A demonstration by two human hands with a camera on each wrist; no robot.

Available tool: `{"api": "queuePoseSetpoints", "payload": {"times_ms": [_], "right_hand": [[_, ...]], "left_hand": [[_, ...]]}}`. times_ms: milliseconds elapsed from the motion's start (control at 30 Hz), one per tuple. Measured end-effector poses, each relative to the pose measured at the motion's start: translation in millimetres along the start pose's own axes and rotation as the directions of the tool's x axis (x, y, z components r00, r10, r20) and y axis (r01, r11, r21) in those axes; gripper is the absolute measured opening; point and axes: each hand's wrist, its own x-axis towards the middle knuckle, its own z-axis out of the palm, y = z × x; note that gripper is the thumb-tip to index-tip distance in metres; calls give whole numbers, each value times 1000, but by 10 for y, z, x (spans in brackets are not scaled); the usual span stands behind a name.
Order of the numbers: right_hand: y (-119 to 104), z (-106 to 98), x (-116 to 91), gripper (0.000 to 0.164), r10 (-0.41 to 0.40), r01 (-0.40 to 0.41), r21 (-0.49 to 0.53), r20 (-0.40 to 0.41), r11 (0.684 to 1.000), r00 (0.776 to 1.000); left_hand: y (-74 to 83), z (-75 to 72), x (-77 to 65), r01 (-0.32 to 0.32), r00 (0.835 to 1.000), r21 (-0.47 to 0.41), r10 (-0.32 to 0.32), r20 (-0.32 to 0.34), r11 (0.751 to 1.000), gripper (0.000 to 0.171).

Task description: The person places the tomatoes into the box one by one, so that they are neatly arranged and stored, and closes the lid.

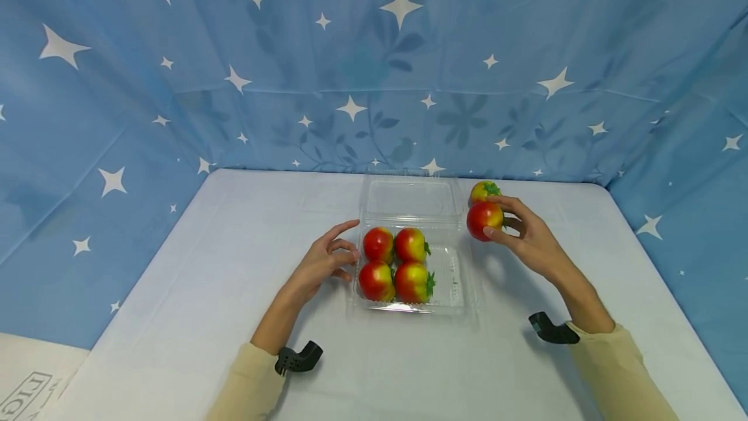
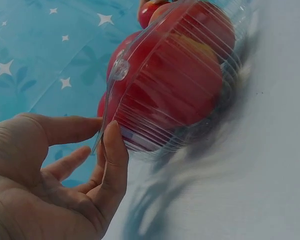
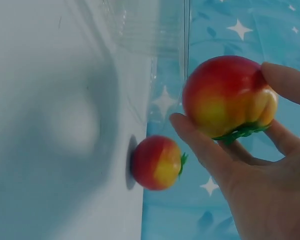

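Note:
My right hand holds a glossy red-and-yellow fruit with green leaves at its stem end, raised above the table. Thumb and fingers wrap its sides in the right wrist view. Just behind it, a similar fruit lies on the table. My left hand is at the left side of a clear plastic box, and the left wrist view has its thumb and a finger pinching the rim. Several such fruits fill the box's left and middle, leaving its right part bare.
The box's clear lid is folded back flat behind it. A white cloth covers the table. Blue curtain with white stars hangs along the back and sides. A printed pale sheet shows at lower left.

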Motion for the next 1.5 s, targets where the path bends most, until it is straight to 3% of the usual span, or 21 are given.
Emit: {"api": "queuePoseSetpoints", "payload": {"times_ms": [400, 700, 1000, 1500], "right_hand": [[-42, 145, -13, 61, -45, 46, 27, -18, 999, 999], [-76, 233, 0, 61, -29, 29, 8, -8, 1000, 1000], [-81, 261, 8, 59, -59, 59, 6, -11, 998, 998], [-98, 327, 7, 61, -30, 30, -51, 2, 998, 1000]], "left_hand": [[99, -34, 145, -13, 1000, 49, 12, 21, 999, 60], [153, -51, 277, -2, 1000, 81, 1, 17, 997, 63], [148, -97, 381, 22, 999, 60, -25, 41, 998, 64], [144, -123, 411, 53, 998, 7, -53, 43, 999, 65]]}}
